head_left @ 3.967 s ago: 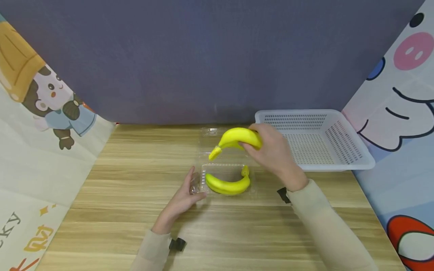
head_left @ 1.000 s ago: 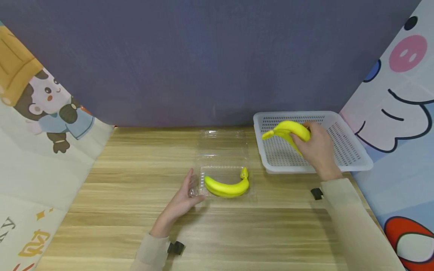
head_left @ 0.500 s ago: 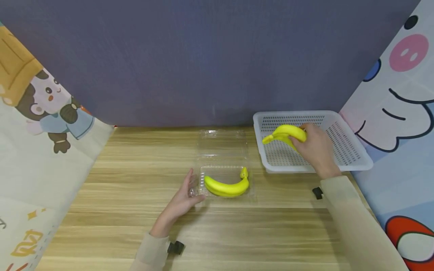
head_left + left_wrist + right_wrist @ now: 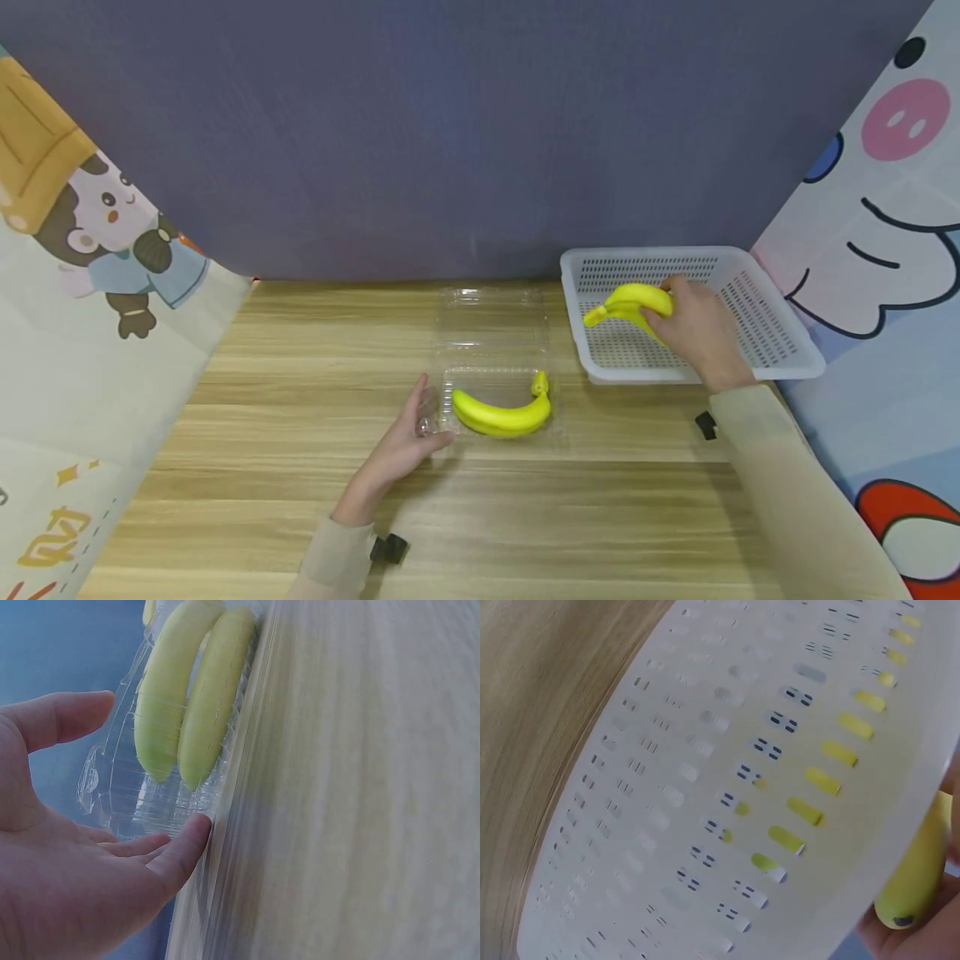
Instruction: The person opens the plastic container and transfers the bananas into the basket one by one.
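In the head view a clear plastic clamshell box (image 4: pixel 495 375) lies with its lid folded back on the table. A small banana bunch (image 4: pixel 498 417) sits in its near half; in the left wrist view two bananas (image 4: pixel 161 697) show side by side through the plastic. My left hand (image 4: pixel 401 442) rests at the box's left end, fingers and thumb spread and fairly straight. On the right, my right hand (image 4: pixel 701 325) holds another banana bunch (image 4: pixel 637 300) inside the white basket (image 4: pixel 795 362). The right wrist view shows yellow through the slots of the basket wall (image 4: pixel 652 787).
The basket stands at the back right of the wood table (image 4: pixel 480 517), close to the dark grey back panel (image 4: pixel 472 142). Printed cloths with cartoon figures (image 4: pixel 105 375) flank the table on both sides. A black wrist mount (image 4: pixel 390 548) shows at the left cuff.
Over four seconds my right hand carried the bananas from above the clamshell box rightward into the basket, then lowered them slightly. My left hand stayed at the box.
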The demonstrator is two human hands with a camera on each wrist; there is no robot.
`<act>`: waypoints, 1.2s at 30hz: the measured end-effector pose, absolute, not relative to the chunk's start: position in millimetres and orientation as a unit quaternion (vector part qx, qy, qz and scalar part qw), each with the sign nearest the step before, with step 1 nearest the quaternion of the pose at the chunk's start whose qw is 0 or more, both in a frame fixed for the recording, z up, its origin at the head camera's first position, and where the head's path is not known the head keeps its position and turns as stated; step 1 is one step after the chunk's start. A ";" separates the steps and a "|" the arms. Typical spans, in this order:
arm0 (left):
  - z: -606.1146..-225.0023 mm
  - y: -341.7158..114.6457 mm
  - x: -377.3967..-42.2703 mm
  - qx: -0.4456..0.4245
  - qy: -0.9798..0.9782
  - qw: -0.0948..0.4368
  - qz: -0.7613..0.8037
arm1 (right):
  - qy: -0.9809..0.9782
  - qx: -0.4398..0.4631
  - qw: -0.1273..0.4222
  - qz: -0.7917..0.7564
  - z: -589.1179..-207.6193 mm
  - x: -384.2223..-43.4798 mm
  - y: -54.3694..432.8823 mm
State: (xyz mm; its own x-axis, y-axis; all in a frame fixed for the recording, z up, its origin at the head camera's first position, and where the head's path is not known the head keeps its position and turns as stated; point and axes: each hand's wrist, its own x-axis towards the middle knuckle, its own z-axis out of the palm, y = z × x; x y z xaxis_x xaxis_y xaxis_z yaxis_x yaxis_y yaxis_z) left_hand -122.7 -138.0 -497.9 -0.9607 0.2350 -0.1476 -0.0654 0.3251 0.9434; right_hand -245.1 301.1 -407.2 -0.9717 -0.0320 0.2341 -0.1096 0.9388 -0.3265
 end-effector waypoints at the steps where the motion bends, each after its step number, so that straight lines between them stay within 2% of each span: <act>1: -497.8 -138.1 -122.6 0.053 0.804 0.130 0.578 | -0.979 0.036 0.107 0.167 -406.9 -245.1 300.6; 12: -498.4 -139.3 -120.8 0.050 0.798 0.132 0.586 | -0.986 0.035 0.054 0.152 -410.6 -248.4 297.2; 20: -497.7 -140.0 -119.7 0.053 0.799 0.131 0.584 | -0.990 0.031 -0.004 0.134 -418.3 -253.2 300.7; 31: -492.4 -138.9 -117.4 0.052 0.799 0.131 0.585 | -0.991 0.043 -0.037 0.124 -426.2 -253.7 300.6; 36: -492.3 -139.3 -117.6 0.052 0.798 0.133 0.586 | -0.993 0.043 -0.032 0.110 -427.8 -252.9 296.6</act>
